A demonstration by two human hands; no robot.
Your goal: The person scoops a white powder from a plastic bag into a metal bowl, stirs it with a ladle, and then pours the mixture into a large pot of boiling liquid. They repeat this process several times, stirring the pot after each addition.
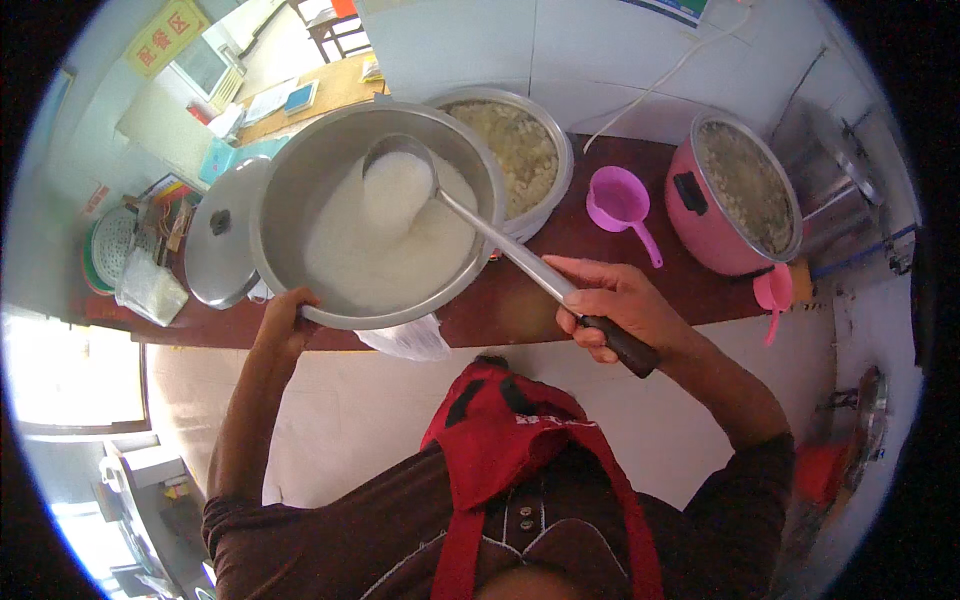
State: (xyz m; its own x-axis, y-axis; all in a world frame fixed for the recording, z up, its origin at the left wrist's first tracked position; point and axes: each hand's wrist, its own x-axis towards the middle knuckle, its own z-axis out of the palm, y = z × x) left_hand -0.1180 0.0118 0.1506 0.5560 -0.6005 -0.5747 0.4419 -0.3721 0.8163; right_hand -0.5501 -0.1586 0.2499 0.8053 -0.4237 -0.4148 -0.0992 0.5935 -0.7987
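Observation:
A large steel pot point(289, 187) holds a whitish, milky liquid point(375, 262) that looks like thin rice porridge. My left hand point(289, 319) grips the pot's near left rim, thumb over the edge. In my right hand point(622, 304) is a long steel ladle point(506, 244), held near its dark handle end. The ladle's bowl lies inside the pot and is filled with the same whitish liquid. Left of the pot leans a steel lid point(225, 251) with a black knob. What supports the pot from below is mostly hidden.
Behind stands a steel pot of chunky soup point(517, 150). Rightward on the dark red table point(517, 315) are a purple dipper point(619, 199), a pink pot point(709, 225) of soup and a small pink dipper point(772, 289). A plastic bag point(409, 341) hangs over the front edge.

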